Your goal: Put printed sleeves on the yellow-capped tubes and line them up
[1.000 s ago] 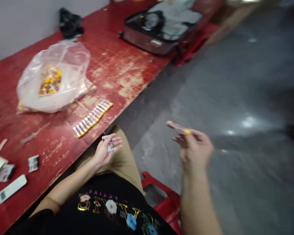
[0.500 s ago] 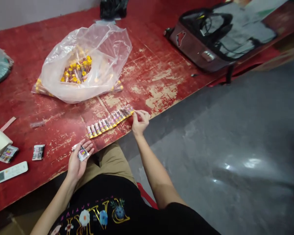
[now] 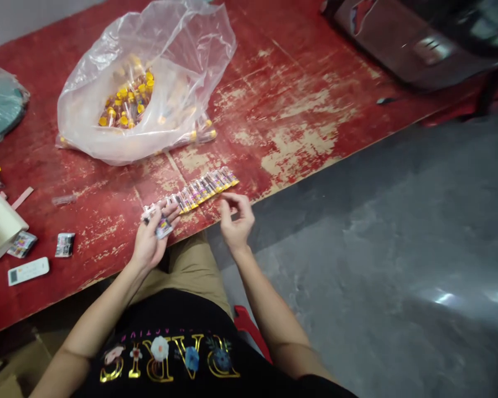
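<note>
My left hand (image 3: pixel 151 237) is palm up, its fingers around a small stack of shiny printed labels (image 3: pixel 164 228) with purple and yellow marks. It hangs over the near table edge and hides the left end of a row of small tubes (image 3: pixel 203 189). Those tubes lie side by side, with printed wraps and yellow caps toward me. Just in front of the row's right part is my right hand (image 3: pixel 238 221). Its thumb and forefinger are curled with a small gap between the tips, and nothing shows in them.
Behind the row stands an open clear plastic bag (image 3: pixel 87 135) full of yellow-capped tubes. On the left lie a white remote (image 3: pixel 28 271), a printed stack (image 3: pixel 65 245), a pale roll (image 3: pixel 2 224) and a wrapped green round thing (image 3: pixel 2 108). A suitcase (image 3: pixel 398 50) sits at the far right.
My right hand has let go of the tube at the row's right end and drawn back slightly. My left hand has moved right and up, over the row's left end. The view has shifted.
</note>
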A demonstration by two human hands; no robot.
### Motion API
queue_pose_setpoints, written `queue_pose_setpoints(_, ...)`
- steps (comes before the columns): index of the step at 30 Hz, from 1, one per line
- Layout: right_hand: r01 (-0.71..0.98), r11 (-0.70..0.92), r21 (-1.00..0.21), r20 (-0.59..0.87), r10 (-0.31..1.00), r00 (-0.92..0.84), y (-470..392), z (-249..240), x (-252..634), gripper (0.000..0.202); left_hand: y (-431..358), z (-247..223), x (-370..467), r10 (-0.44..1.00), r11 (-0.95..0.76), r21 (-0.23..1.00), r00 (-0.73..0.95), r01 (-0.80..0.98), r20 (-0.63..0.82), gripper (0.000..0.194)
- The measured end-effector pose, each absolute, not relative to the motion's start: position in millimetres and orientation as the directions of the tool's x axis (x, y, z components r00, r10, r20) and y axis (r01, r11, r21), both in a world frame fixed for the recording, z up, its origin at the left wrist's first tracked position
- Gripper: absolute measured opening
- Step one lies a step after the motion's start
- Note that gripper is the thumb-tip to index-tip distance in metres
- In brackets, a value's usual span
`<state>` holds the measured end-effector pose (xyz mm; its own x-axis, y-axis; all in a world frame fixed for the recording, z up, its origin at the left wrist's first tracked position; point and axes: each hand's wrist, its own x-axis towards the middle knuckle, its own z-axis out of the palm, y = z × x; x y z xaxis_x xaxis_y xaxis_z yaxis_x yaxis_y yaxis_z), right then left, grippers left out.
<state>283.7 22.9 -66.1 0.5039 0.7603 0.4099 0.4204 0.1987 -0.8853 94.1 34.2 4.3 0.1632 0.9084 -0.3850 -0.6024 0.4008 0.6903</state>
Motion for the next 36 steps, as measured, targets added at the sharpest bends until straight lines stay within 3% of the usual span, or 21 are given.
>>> queue_pose_setpoints(3, 0.050, 0.184, -0.982, 0.191, 0.954, 0.231, 8, -45, 244, 0.023, 33, 5, 109, 0.945, 0.323, 0.717, 0.170, -0.617, -0.279, 0.033)
queue_pose_setpoints(6, -0.074, 0.155, -0.985, 0.141, 0.977, 0.163, 7, -34, 216, 0.025, 29, 5, 110, 0.964, 0.261, 0.732, 0.128, -0.629, -0.233, 0.033)
queue_pose_setpoints(13, 0.177, 0.331, -0.927, 0.361, 0.916, 0.178, 22, -15, 205, 0.012, 27, -5, 82, 0.954, 0.104, 0.762, -0.153, -0.639, -0.258, 0.028)
queue_pose_setpoints(19, 0.268, 0.355, -0.895, 0.388, 0.918, 0.078, 35, -2, 184, 0.025, 37, 3, 63, 0.945, 0.083, 0.731, -0.181, -0.677, -0.274, 0.025)
queue_pose_setpoints(27, 0.418, 0.504, -0.756, 0.465, 0.862, -0.199, 104, 46, 176, 0.031, 79, 23, 32, 0.867, -0.044, 0.775, -0.410, -0.631, -0.284, 0.051)
queue_pose_setpoints(29, 0.497, 0.527, -0.689, 0.532, 0.834, -0.147, 166, 63, 175, 0.030, 89, 24, 24, 0.828, -0.081, 0.768, -0.472, -0.635, -0.303, 0.055)
queue_pose_setpoints(31, 0.679, 0.532, -0.506, 0.541, 0.809, -0.231, 242, 76, 167, 0.026, 93, 24, 16, 0.815, -0.062, 0.765, -0.476, -0.641, -0.332, 0.055)
queue_pose_setpoints(34, 0.778, 0.609, -0.156, 0.208, 0.790, -0.576, 346, 83, 141, 0.041, 90, 19, 6, 0.820, 0.032, 0.774, -0.426, -0.633, -0.382, 0.052)
queue_pose_setpoints(36, 0.750, 0.660, -0.025, 0.025, 0.751, -0.660, 389, 79, 126, 0.047, 85, 14, -1, 0.808, 0.076, 0.780, -0.419, -0.621, -0.413, 0.050)
